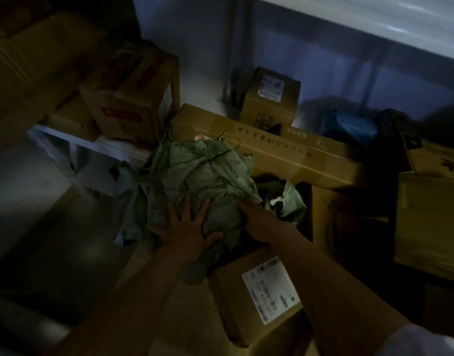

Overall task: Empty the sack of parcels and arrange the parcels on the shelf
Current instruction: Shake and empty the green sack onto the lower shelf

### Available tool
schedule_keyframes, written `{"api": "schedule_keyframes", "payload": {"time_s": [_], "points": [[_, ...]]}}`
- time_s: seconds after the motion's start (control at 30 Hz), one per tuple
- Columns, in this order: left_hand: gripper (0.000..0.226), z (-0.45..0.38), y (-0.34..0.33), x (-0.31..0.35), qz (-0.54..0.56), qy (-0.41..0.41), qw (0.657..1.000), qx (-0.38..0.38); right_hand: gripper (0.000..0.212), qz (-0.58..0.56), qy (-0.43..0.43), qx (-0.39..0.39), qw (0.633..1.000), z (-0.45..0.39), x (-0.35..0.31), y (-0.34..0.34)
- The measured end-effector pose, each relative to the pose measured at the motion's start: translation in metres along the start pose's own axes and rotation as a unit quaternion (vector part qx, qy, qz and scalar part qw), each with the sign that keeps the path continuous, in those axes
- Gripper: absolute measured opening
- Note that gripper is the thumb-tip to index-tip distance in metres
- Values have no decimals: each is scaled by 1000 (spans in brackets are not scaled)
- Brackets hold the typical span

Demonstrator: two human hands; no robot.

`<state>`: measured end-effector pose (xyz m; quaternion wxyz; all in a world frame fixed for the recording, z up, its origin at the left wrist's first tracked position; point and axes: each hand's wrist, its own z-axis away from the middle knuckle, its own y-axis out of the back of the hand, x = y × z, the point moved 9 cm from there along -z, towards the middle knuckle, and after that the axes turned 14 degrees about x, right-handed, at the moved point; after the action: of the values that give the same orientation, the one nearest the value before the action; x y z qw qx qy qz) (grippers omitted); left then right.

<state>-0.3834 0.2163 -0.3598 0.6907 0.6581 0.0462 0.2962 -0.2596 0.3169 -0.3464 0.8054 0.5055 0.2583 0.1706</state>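
Head view, dim light. Your left hand (188,228) lies flat on the crumpled green sack (195,181), fingers spread and straight, palm pressing the fabric. Your right hand (256,219) reaches onto the sack's right side; its fingertips disappear into the folds, so you cannot tell whether they pinch the cloth or just touch it.

The sack sits heaped on the floor, against the front edge of the low white shelf (74,143), bunched over the mouth of an open carton (308,201). More green fabric (289,201) shows inside that carton; nothing else in it can be made out.

A labelled parcel (256,296) lies just below the sack, under your right forearm, closed, white label up. A long flat box (272,150) lies behind the sack, touching it. A small labelled box (271,98) stands behind the long box. A taped carton (133,98) sits on the shelf near its right end. A blue bag (351,124) sits right of the small box. A padded envelope (429,224) lies at the right edge.
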Motion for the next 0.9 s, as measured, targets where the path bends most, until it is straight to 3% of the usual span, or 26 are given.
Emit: {"api": "schedule_keyframes", "payload": {"time_s": [0.23, 0.3, 0.43, 0.6, 0.73, 0.9], "points": [[92, 0, 20, -5, 49, 30, 995, -84, 64, 6, 9, 72, 997, 30, -7, 45], [90, -4, 40, -2, 67, 36, 996, -47, 57, 8, 16, 107, 994, 41, -13, 71], [65, -5, 88, 11, 44, 16, 997, 60, 42, -18, 28, 154, 988, 65, -29, 118], [58, 23, 139, 40, 47, 39, 993, 98, 34, -30, 64, 143, 987, 115, -44, 154], [53, 59, 170, 72, 67, 56, 989, 120, 32, -46, 56, 187, 980, 158, -40, 180], [20, 116, 203, 138, 161, 41, 969, 181, 20, -99, 77, 255, 959, 231, -30, 216]]}}
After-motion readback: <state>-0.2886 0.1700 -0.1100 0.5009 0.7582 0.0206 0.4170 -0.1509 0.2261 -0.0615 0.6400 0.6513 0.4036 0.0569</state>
